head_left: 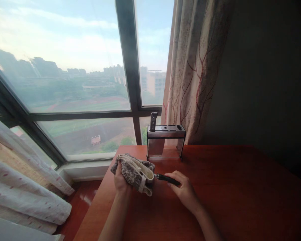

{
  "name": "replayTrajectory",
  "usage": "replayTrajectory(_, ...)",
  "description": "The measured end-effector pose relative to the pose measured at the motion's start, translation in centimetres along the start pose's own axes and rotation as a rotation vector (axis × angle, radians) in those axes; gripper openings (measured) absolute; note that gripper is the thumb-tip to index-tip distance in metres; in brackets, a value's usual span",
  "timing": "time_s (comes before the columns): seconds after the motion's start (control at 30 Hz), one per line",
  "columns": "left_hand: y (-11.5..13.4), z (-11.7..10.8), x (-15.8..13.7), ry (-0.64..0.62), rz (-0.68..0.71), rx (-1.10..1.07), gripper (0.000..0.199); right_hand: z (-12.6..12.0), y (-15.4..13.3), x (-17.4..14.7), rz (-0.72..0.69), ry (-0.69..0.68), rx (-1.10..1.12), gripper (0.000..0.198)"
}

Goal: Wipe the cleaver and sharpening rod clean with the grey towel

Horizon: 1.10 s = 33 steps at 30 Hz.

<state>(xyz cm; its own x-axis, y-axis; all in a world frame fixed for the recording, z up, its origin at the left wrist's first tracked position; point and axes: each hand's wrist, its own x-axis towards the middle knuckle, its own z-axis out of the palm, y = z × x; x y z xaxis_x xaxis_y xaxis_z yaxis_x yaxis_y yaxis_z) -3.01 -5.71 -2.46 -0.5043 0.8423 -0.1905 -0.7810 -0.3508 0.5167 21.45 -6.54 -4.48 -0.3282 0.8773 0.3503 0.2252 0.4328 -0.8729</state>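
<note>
My left hand grips a folded grey and cream cloth above the table, its thumb pressed on the top fold. My right hand is closed round the black handle of a utensil. A short metal collar shows at the handle's front end. The rest of the utensil goes into the cloth's folds, so its kind is hidden. Beyond the hands stands a knife block with clear sides and a slotted top. One knife sits upright in its left slot, its broad blade visible through the clear side.
The reddish-brown wooden table reaches from the hands to the right wall. A window with dark frames rises behind it. One patterned curtain hangs behind the knife block, and another curtain hangs at the lower left.
</note>
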Motion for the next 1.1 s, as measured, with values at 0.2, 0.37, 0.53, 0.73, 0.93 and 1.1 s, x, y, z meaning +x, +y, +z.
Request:
replayTrajectory(0.2, -0.1, 0.2, -0.3, 0.055, -0.061, -0.071, 0.032, -1.2, 0.5, -0.1, 0.134, 0.099, 0.088, 0.024)
replayTrajectory(0.37, -1.5, 0.5, -1.6, 0.025, -0.153, -0.017, 0.031, -0.5, 0.5, -0.5, 0.253, 0.063, 0.245, 0.030)
replayTrajectory(0.53, -3.4, 0.9, -3.5, -0.059, -0.361, 0.085, 0.028, 0.8, 0.0, -0.4, 0.232, 0.046, 0.205, 0.030)
replayTrajectory(0.73, -5.8, 0.6, -5.3, -0.078, -0.498, 0.212, 0.033, 1.8, -0.3, -0.4, 0.039, 0.110, 0.061, 0.018)
replayTrajectory(0.93, -6.6, 0.4, -6.0, -0.072, -0.491, 0.258, 0.037, 2.2, 0.4, -0.8, -0.078, 0.115, -0.025, 0.026)
replayTrajectory(1.1, -6.0, 1.0, -5.9, -0.063, -0.460, 0.264, 0.031, 2.0, 0.0, -0.7, -0.067, 0.095, -0.024, 0.026)
